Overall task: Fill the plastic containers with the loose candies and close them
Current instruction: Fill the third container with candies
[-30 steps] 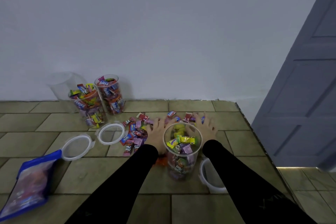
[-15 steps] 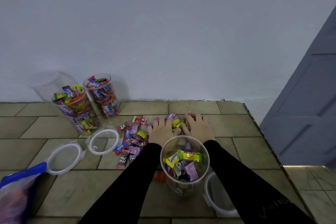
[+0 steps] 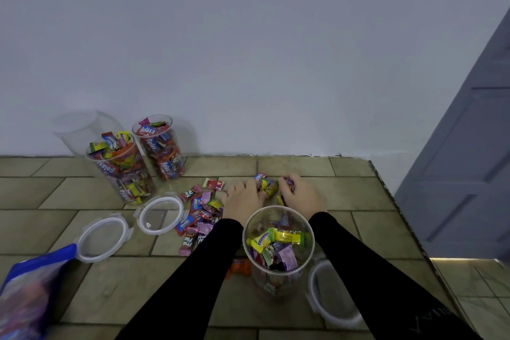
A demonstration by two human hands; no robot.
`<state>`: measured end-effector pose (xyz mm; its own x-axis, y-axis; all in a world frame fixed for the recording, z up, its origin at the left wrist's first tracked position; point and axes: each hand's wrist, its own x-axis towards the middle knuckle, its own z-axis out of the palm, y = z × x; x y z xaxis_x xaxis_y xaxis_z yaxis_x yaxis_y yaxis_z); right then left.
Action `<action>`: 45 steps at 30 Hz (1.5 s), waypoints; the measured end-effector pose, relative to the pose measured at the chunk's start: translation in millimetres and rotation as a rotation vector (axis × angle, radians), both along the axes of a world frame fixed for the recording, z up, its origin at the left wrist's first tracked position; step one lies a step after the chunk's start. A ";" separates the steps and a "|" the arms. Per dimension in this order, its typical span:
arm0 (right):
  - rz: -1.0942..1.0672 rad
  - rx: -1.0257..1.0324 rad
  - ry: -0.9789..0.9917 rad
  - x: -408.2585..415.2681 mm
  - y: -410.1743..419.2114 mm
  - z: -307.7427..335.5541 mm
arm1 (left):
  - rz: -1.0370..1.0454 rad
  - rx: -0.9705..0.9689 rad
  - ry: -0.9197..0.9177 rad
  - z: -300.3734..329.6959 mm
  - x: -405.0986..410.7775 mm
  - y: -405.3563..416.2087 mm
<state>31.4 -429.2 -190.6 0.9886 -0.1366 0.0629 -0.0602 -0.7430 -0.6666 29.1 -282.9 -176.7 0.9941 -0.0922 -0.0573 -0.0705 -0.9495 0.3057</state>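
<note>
A: What is the surface like?

B: A counter [image 3: 289,165] with a brick-tile pattern in olive brown, pushed up against a plain pale wall [image 3: 248,50]. A grey panelled door [image 3: 463,174] stands off to the right, and a strip of lighter floor [image 3: 474,284] shows beyond the counter's right edge.

A: And the containers?

B: 3 clear plastic containers hold candies. The near container [image 3: 278,251] sits upright and open between the 2 black sleeves, part full. 2 fuller ones stand at the back left: the front-left container [image 3: 121,171] and the back container [image 3: 160,146] just beside it, both open. A 4th empty container [image 3: 80,130] is behind them by the wall.

A: Lids?

B: 3 lie flat: the left lid [image 3: 102,237], the middle lid [image 3: 160,214], and the right lid [image 3: 331,301] next to the near container. A blue bag [image 3: 30,292] lies at the lower left.

A: The hands?

B: Both reach past the near container. The left hand [image 3: 241,199] and right hand [image 3: 300,196] lie palms down, close together, fingers curled around a small heap of candies [image 3: 266,185] between them. Whether any candy is lifted, I cannot tell. More loose candies [image 3: 201,210] are scattered left of the left hand.
</note>
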 end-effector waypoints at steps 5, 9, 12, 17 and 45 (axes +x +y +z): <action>-0.024 0.122 -0.059 -10.9 5.9 12.5 | -0.015 -0.159 -0.058 12.9 -6.2 4.5; -0.032 0.204 -0.131 -17.6 9.9 25.4 | -0.016 -0.322 -0.110 22.4 -15.6 7.8; -0.023 0.267 -0.175 -21.1 10.0 37.8 | 0.000 -0.464 -0.108 28.8 -16.8 7.7; -0.058 0.491 -0.305 -29.0 12.9 67.5 | 0.058 -0.809 -0.121 47.5 -24.8 9.5; -0.144 1.222 -0.435 -112.0 42.5 128.2 | 0.000 -1.431 -0.310 95.0 -125.4 5.4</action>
